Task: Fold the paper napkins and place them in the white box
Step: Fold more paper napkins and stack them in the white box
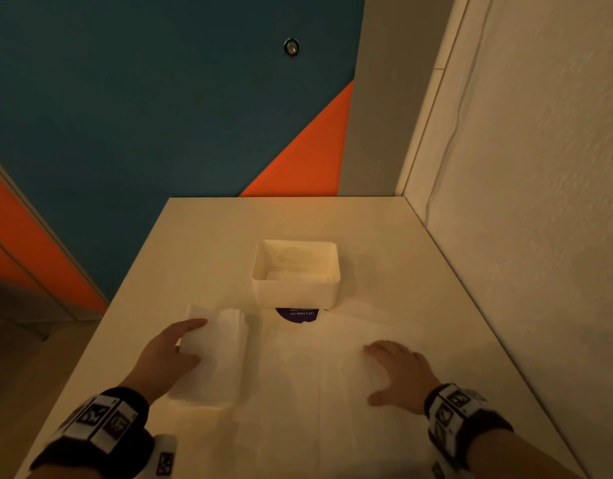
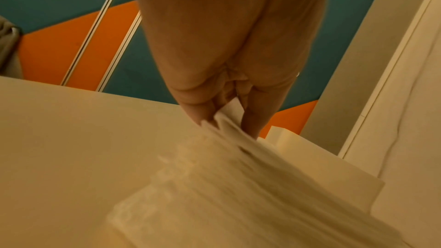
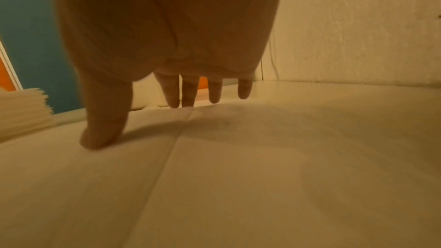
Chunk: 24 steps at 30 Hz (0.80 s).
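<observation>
The left hand (image 1: 166,354) pinches the top of a napkin stack (image 1: 215,357) between thumb and fingers. The right hand (image 1: 398,371) lies flat, fingers spread, on an unfolded napkin (image 1: 318,382). The box (image 1: 295,274) stands just beyond both hands, between them, with a napkin inside.

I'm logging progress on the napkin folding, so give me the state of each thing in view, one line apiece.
white box: upright, open-topped, with some white paper inside.
napkin stack: piled on the table, left of the spread napkin.
spread napkin: unfolded, lying flat, crease lines showing.
left hand: grips the edge of the stack.
right hand: fingers spread, pressing on the spread napkin.
purple sticker: partly hidden under the box.
</observation>
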Tool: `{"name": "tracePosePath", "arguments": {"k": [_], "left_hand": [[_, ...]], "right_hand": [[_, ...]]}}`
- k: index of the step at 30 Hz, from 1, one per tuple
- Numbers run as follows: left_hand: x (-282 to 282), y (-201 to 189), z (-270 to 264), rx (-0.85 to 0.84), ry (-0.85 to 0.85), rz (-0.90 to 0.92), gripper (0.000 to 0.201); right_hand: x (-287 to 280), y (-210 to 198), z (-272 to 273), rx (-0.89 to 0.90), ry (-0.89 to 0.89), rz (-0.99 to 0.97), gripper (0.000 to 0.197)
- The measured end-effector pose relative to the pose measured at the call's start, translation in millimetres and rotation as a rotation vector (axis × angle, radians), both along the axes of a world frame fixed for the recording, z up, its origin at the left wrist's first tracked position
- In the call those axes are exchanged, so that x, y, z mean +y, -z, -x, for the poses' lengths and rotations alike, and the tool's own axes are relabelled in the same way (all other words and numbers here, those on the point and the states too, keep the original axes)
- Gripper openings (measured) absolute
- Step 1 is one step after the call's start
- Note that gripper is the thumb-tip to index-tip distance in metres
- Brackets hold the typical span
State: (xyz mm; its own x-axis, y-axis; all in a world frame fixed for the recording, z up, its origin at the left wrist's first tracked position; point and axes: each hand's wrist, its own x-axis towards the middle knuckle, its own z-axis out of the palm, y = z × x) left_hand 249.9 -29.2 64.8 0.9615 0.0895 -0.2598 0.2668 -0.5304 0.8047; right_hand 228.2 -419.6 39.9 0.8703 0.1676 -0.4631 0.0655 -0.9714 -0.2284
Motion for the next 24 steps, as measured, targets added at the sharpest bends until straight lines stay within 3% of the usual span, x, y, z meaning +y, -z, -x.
{"name": "tracePosePath", "arguments": {"k": [9,16,20,22,24], "left_hand": [[0,-2,2,-0.005,0.018,0.029,0.056],[-4,5,-5,0.001,0.107,-0.306,0.051],[-9,0,-5,0.058,0.162,-0.675,0.047],[-19,-11,-3,0.018,0.136,-0.721,0.045],[-33,-21,-3,-0.092,0.147,-0.654,0.042]], "right_hand": [[8,-11,-25,-0.026,-0.076,0.138,0.076],[5,-25,-28,0.001,-0.058,0.151,0.037],[-2,-48,-32,-0.035,0.002,-0.051,0.012],[-3,-64,-33,-0.079,0.081,-0.238,0.007],[1,-82,-33,-0.163,0.161,-0.409,0.017]]}}
